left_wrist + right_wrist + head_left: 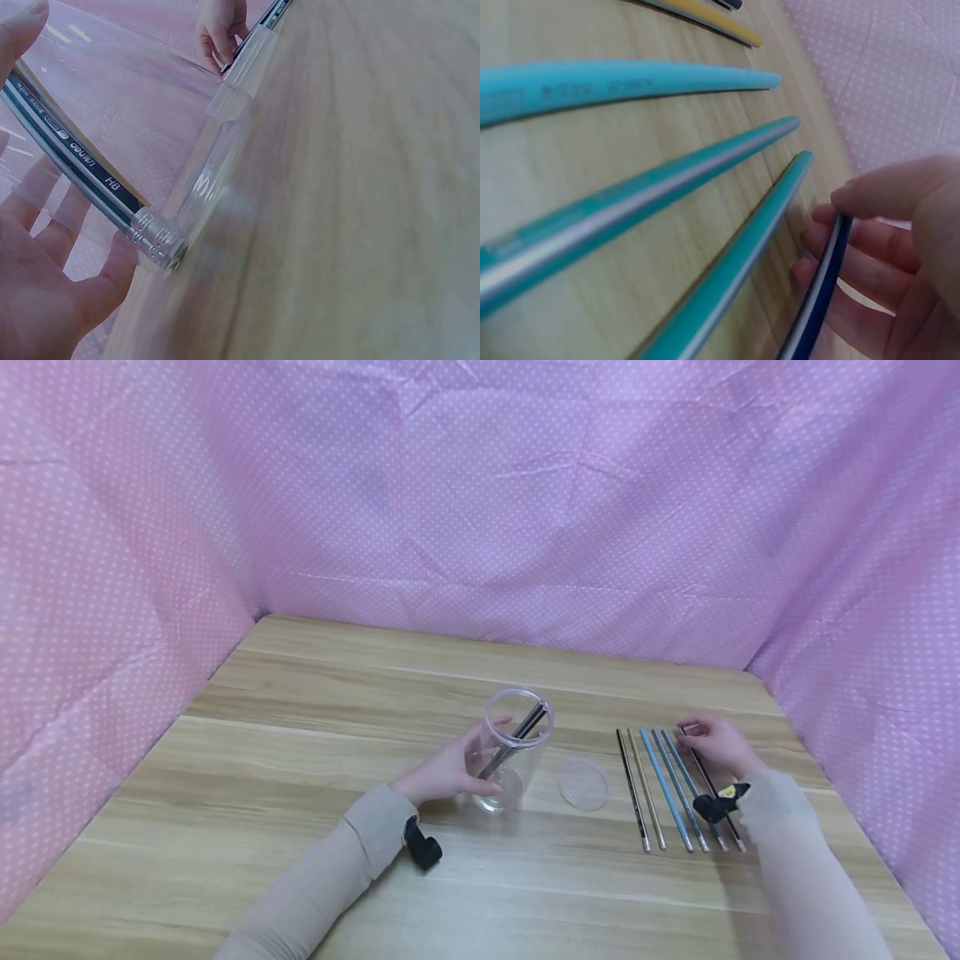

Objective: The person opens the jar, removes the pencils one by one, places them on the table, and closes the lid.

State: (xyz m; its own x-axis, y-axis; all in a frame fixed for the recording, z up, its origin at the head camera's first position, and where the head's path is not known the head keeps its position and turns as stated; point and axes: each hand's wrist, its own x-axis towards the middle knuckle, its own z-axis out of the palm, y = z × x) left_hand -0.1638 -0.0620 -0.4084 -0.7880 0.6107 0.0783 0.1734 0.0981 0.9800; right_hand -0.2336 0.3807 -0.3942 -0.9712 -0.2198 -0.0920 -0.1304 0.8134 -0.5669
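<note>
1. L hand (pixel 450 772): forearm angled in from near L, fingers spread & curved round L side of clear cup (pixel 531 762), thumb on near side.
2. Cup sits approx. mid-table, slightly R; dark pencils (pixel 513 741) lean inside, tops toward far R.
3. R hand (pixel 716 745): forearm in from near R, bent toward far L; thumb & fingers narrow, pinching far end of dark blue pencil (pixel 821 289), the R-most in row.
4. Other pencils in row, L of it: black (pixel 632 789), yellow, light blue, two teal, all lying near-to-far.
5. Clear disc (pixel 583 783) flat btwn cup & row.
6. Surface: lt wood-grain table (pixel 300 693).
7. Room: pink polka-dot cloth (pixel 487 510) at far side, L & R.
</note>
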